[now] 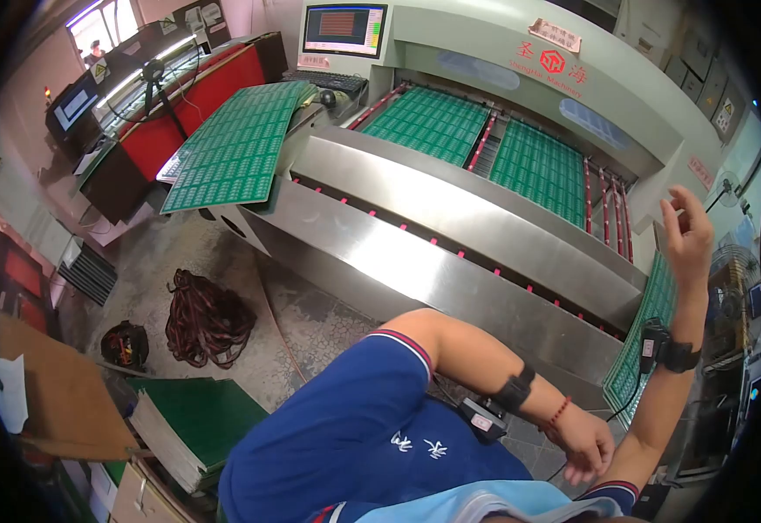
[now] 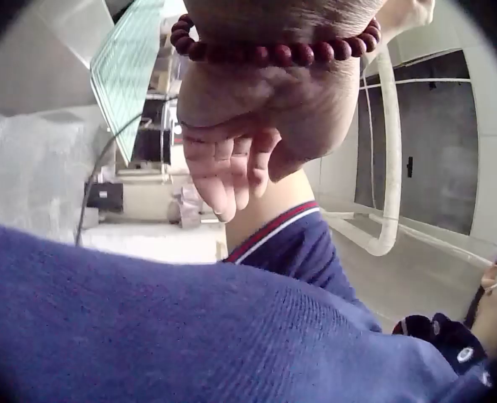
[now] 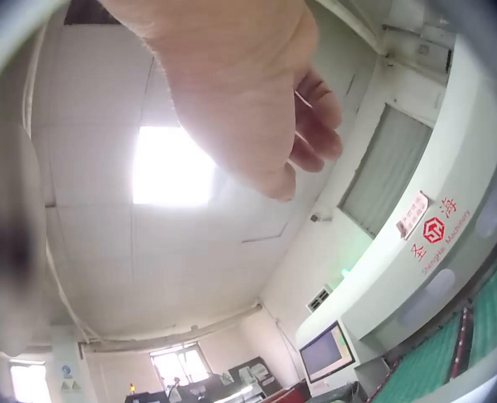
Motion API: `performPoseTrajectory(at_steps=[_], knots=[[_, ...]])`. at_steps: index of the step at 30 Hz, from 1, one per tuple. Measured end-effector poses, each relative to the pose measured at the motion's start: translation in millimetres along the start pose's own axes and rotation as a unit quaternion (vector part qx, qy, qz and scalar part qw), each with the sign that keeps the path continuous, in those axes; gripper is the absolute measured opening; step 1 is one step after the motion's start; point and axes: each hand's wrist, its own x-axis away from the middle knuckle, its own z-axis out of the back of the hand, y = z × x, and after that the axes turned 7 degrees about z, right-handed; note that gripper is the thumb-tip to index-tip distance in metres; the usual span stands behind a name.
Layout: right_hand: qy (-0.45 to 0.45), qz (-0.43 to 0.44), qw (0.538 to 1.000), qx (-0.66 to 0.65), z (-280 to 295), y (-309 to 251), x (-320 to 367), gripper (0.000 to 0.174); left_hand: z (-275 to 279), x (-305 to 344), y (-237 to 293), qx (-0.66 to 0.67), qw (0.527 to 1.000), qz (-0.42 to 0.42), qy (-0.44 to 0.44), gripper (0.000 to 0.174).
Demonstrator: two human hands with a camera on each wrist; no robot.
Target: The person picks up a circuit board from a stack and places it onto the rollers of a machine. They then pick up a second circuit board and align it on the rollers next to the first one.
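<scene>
Two green panels [image 1: 433, 122] lie in the machine [image 1: 450, 218]; left hand [image 1: 585, 440], right hand [image 1: 687, 231] empty.

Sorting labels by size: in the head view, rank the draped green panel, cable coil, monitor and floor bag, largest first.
Green panel
Cable coil
Monitor
Bag
The monitor stands farther from the camera, so its true size may beat the coil's.

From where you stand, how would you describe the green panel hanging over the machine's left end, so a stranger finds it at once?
Find the large pale machine with the red logo, then go to its left end, below the monitor. There a wide green panel slopes down over the edge, unlike the other green panels, which lie flat inside the machine.
</scene>
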Motion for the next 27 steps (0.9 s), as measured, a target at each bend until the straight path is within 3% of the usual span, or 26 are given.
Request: performPoseTrajectory(at_steps=[5,8,10,14,17,21,22,23,25,26,27], knots=[[0.041,-0.118,0.992,0.003,26.0,68.5,15.2,0.021,-13.8,-15.0,-15.2,0.120,0.992,-0.021,0.023,0.012],[0.068,-0.166,0.983,0.041,48.9,95.8,29.7,0.021,-28.6,-7.7,-18.1,0.136,0.986,-0.051,0.080,0.020],[0.063,-0.218,0.973,0.041,73.7,123.7,40.8,0.023,-30.6,-7.0,-20.5,0.167,0.976,-0.076,0.115,0.040],[0.130,-0.178,0.973,0.070,122.9,164.4,64.1,0.025,-23.9,-8.3,-18.5,0.115,0.977,-0.108,0.140,0.054],[0.193,-0.218,0.955,0.051,175.5,221.4,97.1,0.028,-17.0,-4.5,-9.3,0.124,0.976,-0.122,0.130,0.067],[0.292,-0.322,0.898,-0.074,184.3,135.5,92.9,0.018,-12.8,-5.9,-10.3,0.106,0.982,-0.092,0.124,0.076],[0.219,-0.187,0.942,0.175,184.5,121.7,93.8,0.017,-12.0,-6.3,-13.3,0.067,0.987,-0.082,0.124,0.076],[0.219,-0.190,0.940,0.180,192.9,121.7,101.4,0.017,-12.5,-5.7,-14.8,0.068,0.987,-0.079,0.118,0.076],[0.222,-0.247,0.870,0.365,212.6,125.0,121.0,0.036,-13.3,-5.0,-18.2,0.070,0.992,-0.078,0.065,0.067],[0.253,-0.283,0.885,0.270,213.7,110.5,121.2,0.030,-13.0,-3.5,-17.9,0.071,0.993,-0.073,0.058,0.067],[0.256,-0.288,0.880,0.279,224.9,125.0,130.8,0.030,-11.2,0.5,-15.5,0.029,0.998,-0.050,0.027,0.061]])
